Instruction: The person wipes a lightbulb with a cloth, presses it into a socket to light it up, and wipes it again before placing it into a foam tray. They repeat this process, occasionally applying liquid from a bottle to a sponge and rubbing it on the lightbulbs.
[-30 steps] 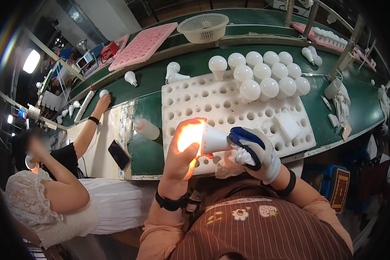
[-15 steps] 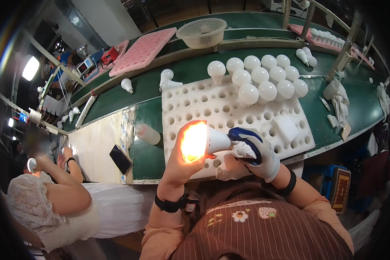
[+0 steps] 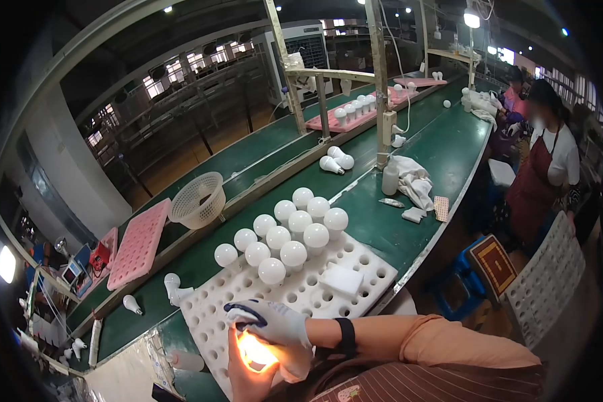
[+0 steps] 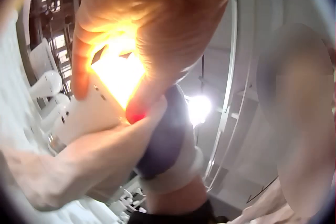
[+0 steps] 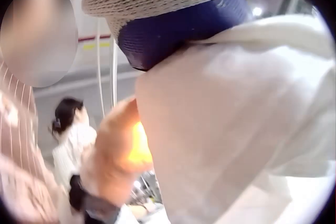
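Note:
A lit bulb (image 3: 256, 353) glows at the lower middle of the head view, gripped by my bare left hand (image 3: 249, 382). Close against it is my right hand (image 3: 275, 326) in a white and blue glove, holding a pale cloth (image 3: 296, 362). In the left wrist view, the left fingers (image 4: 81, 71) curl round the glowing dome, and the bulb's white body (image 4: 86, 111) is partly covered by the cloth (image 4: 94, 155). The cloth (image 5: 231, 113) fills much of the right wrist view below the blue glove palm (image 5: 178, 27), hiding the right fingertips.
A white foam tray (image 3: 211, 321) carries several unlit bulbs (image 3: 293, 253) and a foam block (image 3: 342, 279). Around it are loose bulbs (image 3: 132, 305), a bottle (image 3: 186, 360), a basket (image 3: 197, 201), a pink tray (image 3: 141, 244), a post (image 3: 382, 87) and rags (image 3: 415, 181). A person (image 3: 546, 161) stands right.
The head view has swung up and to the right, bringing the far bench and a person into view. My gloved hand with the cloth has shifted from the bulb's narrow end towards its glowing part.

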Available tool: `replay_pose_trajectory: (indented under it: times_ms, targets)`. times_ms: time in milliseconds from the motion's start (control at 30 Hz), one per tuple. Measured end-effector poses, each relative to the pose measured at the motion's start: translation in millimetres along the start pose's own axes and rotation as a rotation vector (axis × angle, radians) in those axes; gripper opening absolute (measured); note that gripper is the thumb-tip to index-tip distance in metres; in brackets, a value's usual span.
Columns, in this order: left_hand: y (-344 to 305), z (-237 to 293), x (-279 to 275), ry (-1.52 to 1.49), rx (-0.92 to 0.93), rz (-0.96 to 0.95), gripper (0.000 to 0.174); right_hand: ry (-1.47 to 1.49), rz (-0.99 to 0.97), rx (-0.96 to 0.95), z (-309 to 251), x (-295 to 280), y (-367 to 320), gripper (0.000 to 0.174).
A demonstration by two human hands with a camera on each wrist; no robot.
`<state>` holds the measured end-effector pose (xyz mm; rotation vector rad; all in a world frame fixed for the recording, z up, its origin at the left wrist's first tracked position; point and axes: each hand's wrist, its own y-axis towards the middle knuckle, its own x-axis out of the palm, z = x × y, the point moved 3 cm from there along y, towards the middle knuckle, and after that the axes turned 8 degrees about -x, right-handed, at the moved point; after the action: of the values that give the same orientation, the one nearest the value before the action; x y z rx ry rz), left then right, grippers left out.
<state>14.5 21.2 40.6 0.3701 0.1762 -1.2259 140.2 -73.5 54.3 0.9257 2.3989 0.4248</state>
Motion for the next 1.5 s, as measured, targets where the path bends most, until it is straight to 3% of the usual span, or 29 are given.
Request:
replay_pose_trajectory:
  times_ms: [67, 100, 133, 167, 233, 300, 367, 433, 467, 500, 533, 600, 667, 700, 733, 800, 867, 933, 967, 1000, 1067, 1100, 1233, 1300, 1333, 1367, 1400, 1467, 1500]
  targets:
    - [-2.3, 5.7, -5.1, 0.179, 0.078, 0.066, 0.089, 0.094, -0.034, -0.033, 18.5, -8.7, 2.7, 0.048]
    - [-1.0, 2.7, -10.5, -0.05, 0.003, 0.096, 0.084, -0.068, -0.001, 0.095, 15.0, -18.7, -2.3, 0.048]
    - [-1.4, -2.5, -15.8, -0.28, -0.075, 0.134, 0.079, 0.08, 0.042, 0.091, 44.1, -17.2, -5.0, 0.048]
    - [0.1, -9.1, -24.4, -0.44, -0.087, 0.129, 0.07, 0.307, 0.076, -0.015, 46.5, -25.1, -8.4, 0.049]
    - [2.0, -15.6, -24.5, -0.642, -0.21, 0.28, 0.069, 0.458, 0.062, -0.051, 45.8, -33.4, -16.4, 0.051]
    - [7.9, -26.3, -13.0, -0.83, -0.333, 0.248, 0.062, 0.495, 0.08, -0.145, 13.7, -29.7, -14.3, 0.049]
    - [9.3, -36.0, 6.5, -0.991, -0.388, 0.077, 0.067, 0.61, 0.209, 0.002, -8.5, -23.2, -14.5, 0.043]
    - [7.2, -34.9, 20.7, -1.167, -0.489, -0.005, 0.067, 0.417, 0.268, -0.204, -8.9, -35.1, -9.4, 0.032]
    - [8.9, -23.5, 20.9, -1.191, -0.435, -0.046, 0.069, 0.457, 0.246, -0.057, -9.8, -35.1, -4.2, 0.032]
    - [9.0, -14.4, 22.5, -1.257, -0.516, -0.047, 0.071, 0.498, 0.266, 0.002, -13.0, -35.8, -2.0, 0.034]
    - [10.4, -10.2, 22.4, -1.22, -0.506, -0.019, 0.072, 0.708, 0.198, 0.19, -8.4, -35.7, -5.8, 0.038]
    - [13.0, -13.4, 21.8, -1.459, -0.43, -0.081, 0.066, 1.023, 0.177, 0.153, 8.0, -27.3, -3.8, 0.051]
    - [9.5, -22.7, 31.6, -1.306, -0.516, 0.091, 0.055, 0.566, 0.05, 0.08, 9.0, -10.7, -13.0, 0.069]
    - [-0.7, -35.0, 31.5, -1.209, -0.427, 0.093, 0.045, 0.329, 0.045, -0.127, -2.8, -0.3, -11.6, 0.08]
    - [0.7, -42.2, 28.6, -1.208, -0.432, 0.088, 0.045, 0.351, 0.083, -0.096, -1.2, 3.5, -7.8, 0.08]
    - [4.4, -42.2, 24.2, -1.361, -0.355, -0.127, 0.039, 0.484, 0.093, 0.003, 10.9, 10.7, -8.2, 0.076]
    - [6.0, -36.2, 28.5, -1.451, -0.345, -0.129, 0.049, 0.464, 0.095, 0.022, 15.7, 10.9, -13.3, 0.07]
    - [3.9, -13.9, 27.4, -1.246, -0.563, 0.121, 0.063, 0.762, 0.163, -0.015, 30.0, 10.4, -12.3, 0.066]
    - [3.8, -24.0, 27.3, -1.25, -0.614, 0.116, 0.075, 0.766, 0.186, 0.018, 31.8, 8.1, -11.6, 0.065]
    - [2.7, -28.8, 23.6, -1.25, -0.616, 0.125, 0.075, 0.666, 0.184, 0.107, 29.5, 1.4, -9.8, 0.065]
    - [2.1, -29.6, 15.7, -1.506, -0.555, -0.043, 0.079, 0.075, 0.028, 0.067, 44.7, -14.1, -6.6, 0.063]
    - [2.1, -25.5, 12.6, -1.588, -0.555, -0.063, 0.082, 0.027, 0.086, 0.041, 46.8, -17.9, -6.9, 0.062]
    - [0.4, -29.9, 15.7, -1.602, -0.469, -0.29, 0.082, 0.38, 0.188, 0.088, 29.4, -37.3, -3.9, 0.051]
    - [-1.2, -26.1, 25.5, -1.424, -0.576, -0.291, 0.081, 0.797, 0.035, 0.182, 4.8, -42.8, -0.3, 0.041]
    - [-2.4, -26.5, 29.3, -1.238, -0.657, -0.278, 0.08, 0.67, -0.021, 0.083, 7.5, -44.1, 0.9, 0.036]
    - [-1.5, -33.2, 33.0, -1.39, -0.529, -0.529, 0.067, 0.694, -0.029, 0.09, 3.3, -42.3, 0.0, 0.034]
    - [-0.4, -25.5, 34.5, -1.393, -0.538, -0.536, 0.067, 0.719, -0.041, 0.095, 0.0, -41.0, -0.9, 0.032]
    - [4.7, -10.1, 32.4, -0.966, -0.596, -0.333, 0.063, 0.557, -0.071, 0.101, 5.2, -41.1, -4.9, 0.029]
    - [4.8, -14.6, 31.7, -1.003, -0.613, -0.352, 0.062, 0.535, -0.048, 0.103, 3.5, -39.8, -8.4, 0.029]
